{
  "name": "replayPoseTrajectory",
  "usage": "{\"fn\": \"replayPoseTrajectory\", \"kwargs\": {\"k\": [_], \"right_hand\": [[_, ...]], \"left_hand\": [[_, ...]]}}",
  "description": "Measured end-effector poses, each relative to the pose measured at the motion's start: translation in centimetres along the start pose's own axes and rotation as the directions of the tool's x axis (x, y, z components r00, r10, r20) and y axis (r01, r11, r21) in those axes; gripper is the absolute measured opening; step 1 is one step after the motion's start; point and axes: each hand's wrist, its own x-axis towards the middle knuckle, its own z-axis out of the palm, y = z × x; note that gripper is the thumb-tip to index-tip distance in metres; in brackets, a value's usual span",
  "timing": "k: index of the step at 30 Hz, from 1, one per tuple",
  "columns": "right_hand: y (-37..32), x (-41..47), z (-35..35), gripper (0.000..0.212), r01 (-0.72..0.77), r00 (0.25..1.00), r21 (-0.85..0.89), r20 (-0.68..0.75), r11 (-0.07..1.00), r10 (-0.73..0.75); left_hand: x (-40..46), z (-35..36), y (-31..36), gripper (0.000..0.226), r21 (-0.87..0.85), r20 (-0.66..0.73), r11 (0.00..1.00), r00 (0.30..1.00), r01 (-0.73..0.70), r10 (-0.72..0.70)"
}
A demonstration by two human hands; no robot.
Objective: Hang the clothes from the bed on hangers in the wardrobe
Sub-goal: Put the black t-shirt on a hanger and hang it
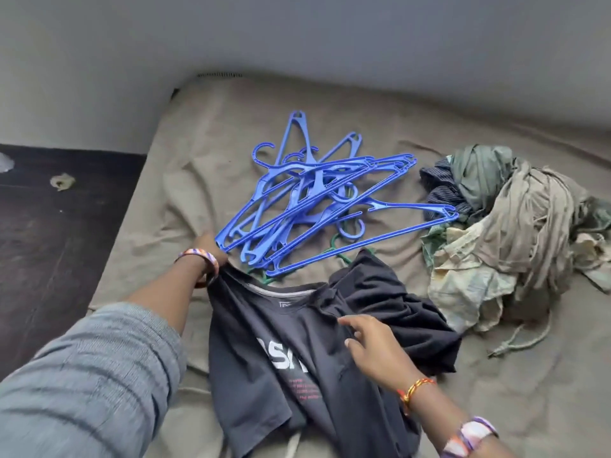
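A black T-shirt (264,328) with white lettering lies crumpled on the bed near me. Just beyond it sits a tangled pile of several blue plastic hangers (310,196), with a green hanger (334,249) partly under them. My left hand (206,244) reaches to the left tip of the hanger pile, beside the shirt's raised shoulder; its fingers are hidden, so its hold is unclear. My right hand (367,345) rests on the middle of the shirt with relaxed fingers. More clothes (502,226) are heaped at the right: beige, green and dark striped.
The bed (198,153) is covered by a wrinkled beige sheet and stands against a grey wall. To its left lies a dark floor (49,226) with small scraps on it. A cord (515,338) trails from the clothes heap.
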Motion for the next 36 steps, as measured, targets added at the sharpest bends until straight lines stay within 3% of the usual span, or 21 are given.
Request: {"fn": "replayPoseTrajectory", "kwargs": {"k": [4, 9, 14, 18, 23, 33, 36], "right_hand": [[-0.2, 1.1, -0.4, 0.038, -0.007, 1.000, 0.026, -0.020, 1.000, 0.007], [-0.1, 0.7, -0.1, 0.036, -0.006, 0.999, 0.072, -0.048, 0.997, 0.009], [0.5, -0.8, -0.2, 0.033, -0.028, 0.998, 0.084, -0.045, 0.996, 0.032], [0.7, -1.8, -0.5, 0.033, -0.034, 0.997, 0.099, -0.062, 0.995, 0.040], [0.7, -1.8, -0.3, 0.034, -0.041, 0.998, 0.057, -0.047, 0.998, 0.043], [0.7, -2.0, 0.1, 0.036, -0.059, 0.998, -0.051, -0.028, 0.997, 0.057], [0.9, -2.4, 0.0, 0.036, -0.054, 0.999, -0.094, -0.015, 0.994, 0.052]], "left_hand": [[2.5, 0.5, -0.4, 0.073, 0.033, 0.105, 0.999, 0.994, 0.022, -0.026], [1.7, 1.1, 0.8, 0.034, 0.104, -0.074, 0.983, 0.987, 0.153, -0.145], [0.7, 2.7, 1.1, 0.029, -0.007, -0.189, 0.991, 0.973, 0.135, -0.133], [-0.2, 3.0, 1.4, 0.032, -0.027, -0.191, 0.981, 0.962, 0.193, -0.195], [-0.4, 4.0, 1.1, 0.018, -0.018, -0.216, 0.969, 0.946, 0.245, -0.243], [-2.5, 4.1, -1.5, 0.030, -0.247, 0.037, 0.964, 0.995, 0.096, -0.089], [-4.5, 4.0, -0.6, 0.040, -0.498, 0.153, 0.857, 0.986, 0.131, -0.062]]}}
